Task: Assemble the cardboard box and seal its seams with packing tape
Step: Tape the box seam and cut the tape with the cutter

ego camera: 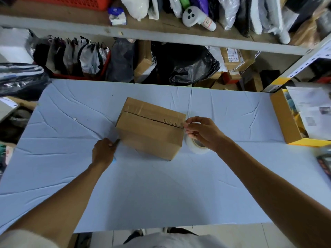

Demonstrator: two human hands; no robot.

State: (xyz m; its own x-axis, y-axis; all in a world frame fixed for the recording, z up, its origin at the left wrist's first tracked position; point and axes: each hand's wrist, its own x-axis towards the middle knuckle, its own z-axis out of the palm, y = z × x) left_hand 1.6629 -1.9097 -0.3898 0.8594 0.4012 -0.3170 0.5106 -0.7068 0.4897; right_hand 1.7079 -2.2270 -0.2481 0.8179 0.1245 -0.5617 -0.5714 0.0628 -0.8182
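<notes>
A closed brown cardboard box (150,129) stands in the middle of the table, its top flaps meeting in a dark seam that runs left to right. My right hand (201,132) is at the box's right end, thumb and fingers pinching something thin at the seam's end. Under that hand lies a roll of clear packing tape (196,146) on the table. My left hand (103,151) rests on the table by the box's lower left corner, gripping a small tool with a dark tip and a blue end.
The table wears a creased pale blue cloth (161,190). An open yellow-edged carton (290,120) with papers sits at the right edge. Behind the table, shelves (161,35) hold bags, parcels and a white controller (195,16). Dark bags crowd the left side.
</notes>
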